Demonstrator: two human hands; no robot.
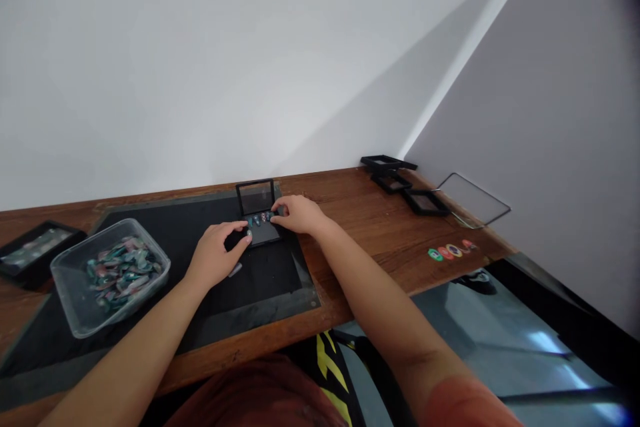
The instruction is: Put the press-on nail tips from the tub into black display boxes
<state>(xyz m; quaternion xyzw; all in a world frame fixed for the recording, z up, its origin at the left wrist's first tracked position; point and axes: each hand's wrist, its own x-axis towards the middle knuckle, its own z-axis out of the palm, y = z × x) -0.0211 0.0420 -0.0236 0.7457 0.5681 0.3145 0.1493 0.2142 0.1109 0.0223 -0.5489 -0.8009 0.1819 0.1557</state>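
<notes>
A black hinged display case (265, 235) lies open on the dark mat, its clear lid (256, 199) standing upright at the back. Along the tray's back edge runs a row of small shiny pieces (258, 219) that look like false nails. My left hand (216, 250) has its thumb and index finger closed at the case's left edge. At the right end of the row, my right hand (299, 213) pinches with thumb and index finger; whatever is between them is too small to make out. One loose grey piece (235, 270) rests on the mat below my left hand.
Left of my hands stands a clear plastic tub (75, 293) of many similar pieces (125, 270), beside another black case (40, 250). Several black frames (425, 202) lie at the back right, near a thin wire frame (480, 193). Round colourful stickers (453, 251) are near the table's right edge.
</notes>
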